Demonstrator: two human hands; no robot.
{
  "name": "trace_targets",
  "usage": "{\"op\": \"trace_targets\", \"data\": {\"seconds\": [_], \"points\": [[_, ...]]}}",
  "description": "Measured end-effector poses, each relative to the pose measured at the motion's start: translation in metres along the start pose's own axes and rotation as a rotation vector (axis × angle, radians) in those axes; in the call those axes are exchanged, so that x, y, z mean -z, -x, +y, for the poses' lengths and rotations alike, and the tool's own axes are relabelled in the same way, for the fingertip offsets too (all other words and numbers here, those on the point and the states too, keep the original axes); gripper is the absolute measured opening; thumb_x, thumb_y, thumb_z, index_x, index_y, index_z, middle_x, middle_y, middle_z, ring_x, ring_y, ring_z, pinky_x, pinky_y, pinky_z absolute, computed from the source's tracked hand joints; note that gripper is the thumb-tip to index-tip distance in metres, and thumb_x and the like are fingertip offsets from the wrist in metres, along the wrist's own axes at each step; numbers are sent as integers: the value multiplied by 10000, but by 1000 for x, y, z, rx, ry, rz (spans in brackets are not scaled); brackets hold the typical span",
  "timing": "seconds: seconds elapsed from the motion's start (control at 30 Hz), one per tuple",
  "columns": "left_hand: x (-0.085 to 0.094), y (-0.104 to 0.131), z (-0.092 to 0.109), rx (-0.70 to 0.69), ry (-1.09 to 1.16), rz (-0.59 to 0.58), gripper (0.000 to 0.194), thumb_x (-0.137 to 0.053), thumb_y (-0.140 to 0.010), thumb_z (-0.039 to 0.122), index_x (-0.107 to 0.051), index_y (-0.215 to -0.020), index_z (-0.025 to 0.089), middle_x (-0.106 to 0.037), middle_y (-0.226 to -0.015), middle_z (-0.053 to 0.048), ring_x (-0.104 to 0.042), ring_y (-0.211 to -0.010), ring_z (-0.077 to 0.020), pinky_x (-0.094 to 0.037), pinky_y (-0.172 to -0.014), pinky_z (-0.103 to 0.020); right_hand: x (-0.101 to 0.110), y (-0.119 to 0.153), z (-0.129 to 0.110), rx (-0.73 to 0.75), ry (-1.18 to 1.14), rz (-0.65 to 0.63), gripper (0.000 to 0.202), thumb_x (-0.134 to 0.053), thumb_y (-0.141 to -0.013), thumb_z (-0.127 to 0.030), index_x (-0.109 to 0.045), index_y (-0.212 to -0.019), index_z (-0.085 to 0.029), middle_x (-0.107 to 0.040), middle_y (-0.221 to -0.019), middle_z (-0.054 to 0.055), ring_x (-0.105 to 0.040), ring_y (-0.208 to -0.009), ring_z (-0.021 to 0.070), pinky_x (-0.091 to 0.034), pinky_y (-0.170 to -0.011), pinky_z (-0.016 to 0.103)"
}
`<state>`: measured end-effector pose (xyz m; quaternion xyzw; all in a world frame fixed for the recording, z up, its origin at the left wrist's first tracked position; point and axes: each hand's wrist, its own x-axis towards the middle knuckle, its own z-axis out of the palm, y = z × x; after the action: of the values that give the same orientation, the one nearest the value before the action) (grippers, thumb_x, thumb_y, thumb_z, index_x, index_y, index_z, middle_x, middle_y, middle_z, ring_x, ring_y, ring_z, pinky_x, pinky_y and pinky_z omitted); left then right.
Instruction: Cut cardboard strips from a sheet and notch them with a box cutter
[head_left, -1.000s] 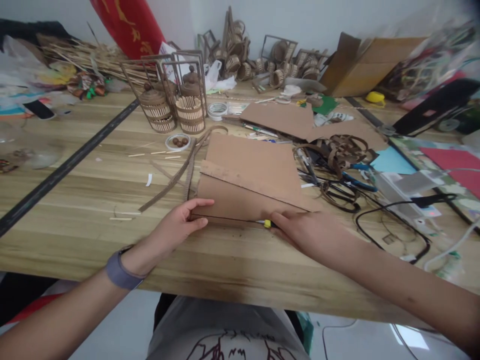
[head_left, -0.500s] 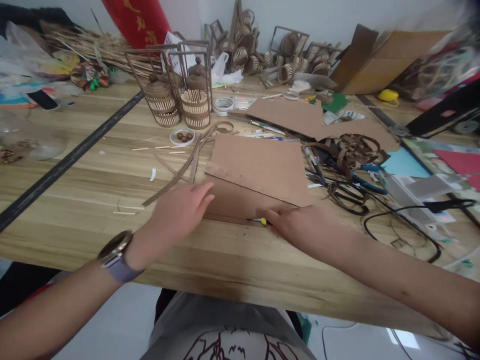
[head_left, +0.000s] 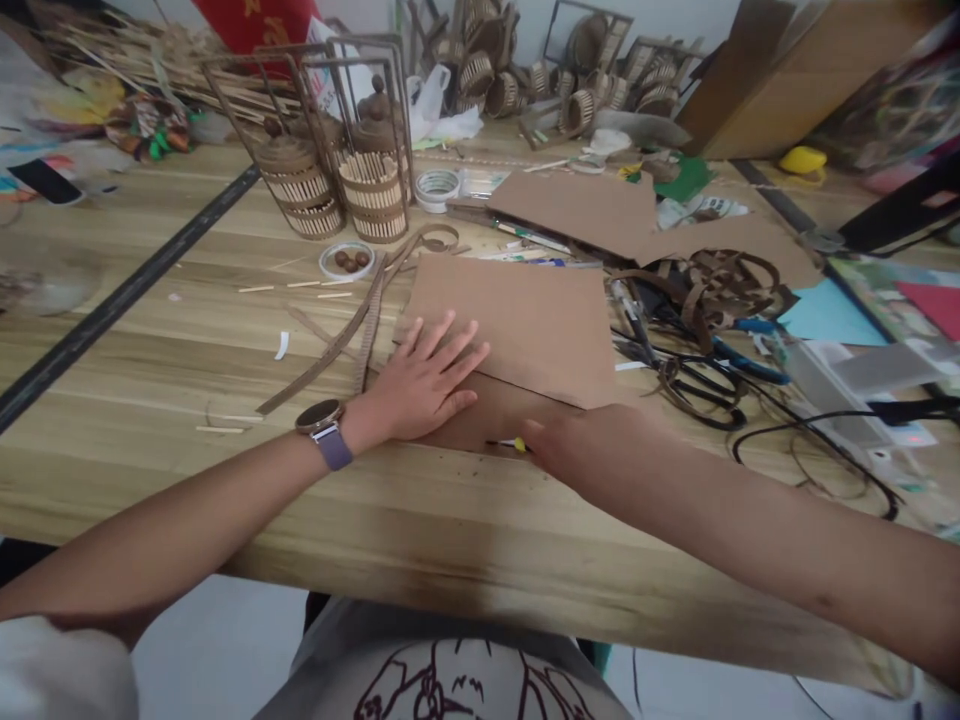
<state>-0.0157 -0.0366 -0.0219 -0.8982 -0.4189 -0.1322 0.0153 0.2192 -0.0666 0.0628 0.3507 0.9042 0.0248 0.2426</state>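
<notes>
Two overlapping pieces of brown cardboard lie on the wooden table: an upper sheet [head_left: 536,320] and a lower piece [head_left: 502,405] showing along the near side. My left hand [head_left: 427,380] rests flat across both with its fingers spread. At the right part of the lower piece, my right hand [head_left: 566,440] is closed round a small tool with a yellow part [head_left: 519,445]. The thin tip of this tool points left, close to the near edge of the cardboard. Most of the tool is hidden by my fingers.
Brown strips [head_left: 330,350] curve left of the cardboard, near a small dish of brown balls [head_left: 347,262]. Small slatted baskets [head_left: 371,195] in frames stand behind. Scissors [head_left: 701,395], cables and coiled strips [head_left: 724,290] lie at the right. A cardboard box [head_left: 787,80] stands back right.
My left hand has moved right and onto the cardboard, its fingers now spread flat. My right hand stays closed round the tool near the cardboard's near edge. The camera view has shifted slightly.
</notes>
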Motion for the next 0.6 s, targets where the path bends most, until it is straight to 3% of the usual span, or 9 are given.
{"op": "trace_targets", "data": {"seconds": [0.23,0.37,0.47,0.6], "points": [[-1,1,0,5,-11,15,607,-303,-1054,516,-373,-1552,176,-310,-1642,-154,-159,-1545,-402,-139,-1210,-647,-8,19,21,1,-27,-70,270,-574,-923,-96,-638,-1153,-222,-763,-723,41,-732,-587,201,-151,-396,265],[-1,2,0,13,-26,16,603,-293,-1057,516,-357,-1561,191,-305,-1648,-135,-153,-1548,-393,-134,-1219,-626,-19,33,34,8,-38,-24,287,-557,-895,-58,-636,-1115,-225,-676,-587,-12,-625,-463,144,-108,-394,268],[-1,2,0,16,-23,8,596,-291,-1058,512,-355,-1563,202,-297,-1654,-125,-140,-1552,-385,-121,-1223,-620,-30,43,43,14,17,54,310,-537,-850,-28,-646,-1073,-215,-659,-602,-7,-528,-405,121,-85,-395,274],[-2,3,-1,14,-7,2,590,-303,-1058,496,-325,-1578,218,-284,-1660,-120,-121,-1557,-378,-102,-1225,-625,-48,58,57,-15,86,45,445,-546,-795,-16,-609,-1175,-238,-650,-609,-21,-576,-401,156,-45,-391,280]]}}
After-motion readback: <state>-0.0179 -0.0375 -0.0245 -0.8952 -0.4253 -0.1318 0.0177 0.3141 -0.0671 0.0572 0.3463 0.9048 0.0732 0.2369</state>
